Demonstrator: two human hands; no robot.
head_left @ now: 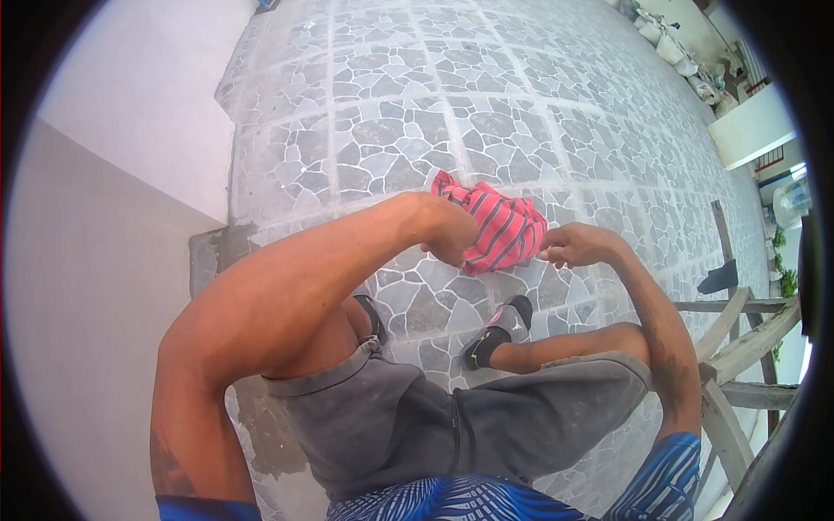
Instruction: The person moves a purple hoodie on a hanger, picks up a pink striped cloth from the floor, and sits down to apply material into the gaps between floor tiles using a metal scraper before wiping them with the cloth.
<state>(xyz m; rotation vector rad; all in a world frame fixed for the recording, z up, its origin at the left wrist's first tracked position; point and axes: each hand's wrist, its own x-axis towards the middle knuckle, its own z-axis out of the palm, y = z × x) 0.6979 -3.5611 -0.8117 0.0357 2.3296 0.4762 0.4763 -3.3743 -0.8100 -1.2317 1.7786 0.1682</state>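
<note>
A bunched red cloth [502, 227] with dark stripes hangs or lies in front of me, over the tiled floor in this view. My left hand [447, 233] is closed at its left side, with the fingers curled against the fabric. On the opposite side my right hand [575, 245] has its thumb and fingers pinched at the cloth's right edge. The cloth is crumpled between the two hands, with one corner sticking up at the upper left.
Grey stone-pattern floor tiles [391, 130] stretch ahead. A white wall [148, 104] stands on the left, a wooden frame [756, 347] on the right with a dark cloth [718, 276] on it. Sacks [673, 52] line the far right. My shoe [512, 321] is below the cloth.
</note>
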